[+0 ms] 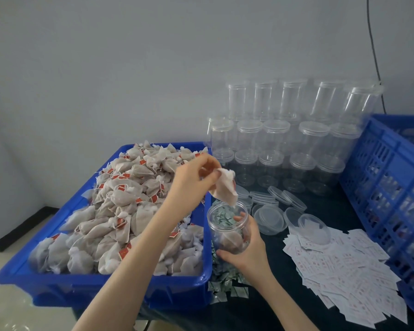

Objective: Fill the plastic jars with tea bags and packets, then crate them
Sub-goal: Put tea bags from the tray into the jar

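Left hand: my left hand is raised above the jar, fingers pinched on the top of one tea bag, which hangs tilted with its lower end just over the jar's mouth.
Right hand: my right hand is curled round the lower wall of the open jar, thumb at the base and fingertips on the far side near the rim.
Jar: upright, held just off the tub's right edge; tea bags lie in its bottom and green packets show through its upper wall.
Tub: the blue tub sits to my left, heaped with tea bags.
Green packets: a strip of them lies on the dark tabletop between tub and right wrist.
White packets: spread to the right of my right hand.
Lids: loose clear lids lie just beyond the jar.
Empty jars: stacked against the wall, well behind both hands.
Crate: the blue crate stands at the far right.
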`<state>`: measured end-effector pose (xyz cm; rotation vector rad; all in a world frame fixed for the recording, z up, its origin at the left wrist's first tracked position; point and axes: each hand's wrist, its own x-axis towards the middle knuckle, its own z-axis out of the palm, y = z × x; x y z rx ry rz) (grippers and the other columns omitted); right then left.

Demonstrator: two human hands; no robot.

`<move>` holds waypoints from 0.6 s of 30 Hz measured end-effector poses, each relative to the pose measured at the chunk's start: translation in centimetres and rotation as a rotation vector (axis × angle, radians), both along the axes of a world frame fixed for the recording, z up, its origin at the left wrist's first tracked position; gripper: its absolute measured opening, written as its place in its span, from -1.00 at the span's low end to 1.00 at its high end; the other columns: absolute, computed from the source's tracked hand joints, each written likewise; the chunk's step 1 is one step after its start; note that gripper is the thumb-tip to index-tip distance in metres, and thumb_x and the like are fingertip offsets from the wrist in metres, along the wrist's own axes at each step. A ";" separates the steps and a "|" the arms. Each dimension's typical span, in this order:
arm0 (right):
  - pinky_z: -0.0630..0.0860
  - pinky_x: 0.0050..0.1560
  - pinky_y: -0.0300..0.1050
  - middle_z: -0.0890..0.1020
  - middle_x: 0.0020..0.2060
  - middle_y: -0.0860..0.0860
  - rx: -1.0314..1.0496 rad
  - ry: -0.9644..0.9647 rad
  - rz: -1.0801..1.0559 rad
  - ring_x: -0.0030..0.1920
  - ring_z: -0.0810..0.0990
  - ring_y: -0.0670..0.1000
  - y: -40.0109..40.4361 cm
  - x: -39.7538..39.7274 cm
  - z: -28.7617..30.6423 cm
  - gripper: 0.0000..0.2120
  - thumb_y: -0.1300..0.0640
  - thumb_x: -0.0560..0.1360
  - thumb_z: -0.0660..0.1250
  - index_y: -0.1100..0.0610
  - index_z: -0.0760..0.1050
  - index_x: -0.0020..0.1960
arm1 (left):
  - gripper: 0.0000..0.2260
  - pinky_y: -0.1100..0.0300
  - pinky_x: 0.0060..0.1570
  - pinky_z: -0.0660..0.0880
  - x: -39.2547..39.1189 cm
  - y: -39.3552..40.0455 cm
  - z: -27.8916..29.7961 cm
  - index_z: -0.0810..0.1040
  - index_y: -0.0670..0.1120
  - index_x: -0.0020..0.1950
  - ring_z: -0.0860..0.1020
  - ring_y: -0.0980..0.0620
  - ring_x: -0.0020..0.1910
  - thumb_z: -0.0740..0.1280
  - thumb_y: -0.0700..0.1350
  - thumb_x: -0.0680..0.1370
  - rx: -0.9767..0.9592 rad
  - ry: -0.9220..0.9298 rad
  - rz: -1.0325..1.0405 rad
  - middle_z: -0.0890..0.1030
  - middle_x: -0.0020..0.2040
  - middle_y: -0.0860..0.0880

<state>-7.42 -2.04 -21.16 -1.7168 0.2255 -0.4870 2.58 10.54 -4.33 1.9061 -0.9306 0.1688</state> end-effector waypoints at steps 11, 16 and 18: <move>0.58 0.14 -0.21 0.57 0.22 -0.15 -0.042 -0.019 0.001 0.19 0.57 -0.18 -0.1 -0.3 0.3 0.00 -0.04 0.06 0.64 -0.25 0.23 0.39 | -0.78 0.19 0.07 0.54 0.2 -2.5 -1.6 0.64 0.02 0.17 0.58 0.14 -0.05 0.31 -0.07 0.56 0.973 -0.110 -0.344 0.66 0.05 0.06; 0.53 0.00 -0.38 0.60 0.12 -0.26 0.012 -0.040 -0.053 0.13 0.61 -0.18 -0.6 -0.5 0.5 -0.12 0.03 0.05 0.63 -0.31 0.33 0.27 | -0.83 0.55 -0.16 0.44 2.6 -0.4 -1.5 0.66 0.03 0.09 0.54 0.40 -0.14 0.33 -0.05 0.56 0.544 -0.006 -0.163 0.61 -0.11 0.22; 0.53 0.04 -0.35 0.59 0.13 -0.23 0.034 -0.048 -0.051 0.15 0.60 -0.17 -0.7 -0.6 0.5 -0.10 0.02 0.05 0.64 -0.20 0.33 0.31 | -0.84 0.45 -0.17 0.48 3.9 0.6 -2.1 0.66 -0.02 0.07 0.57 0.28 -0.17 0.32 -0.07 0.56 0.648 -0.097 0.019 0.64 -0.09 0.13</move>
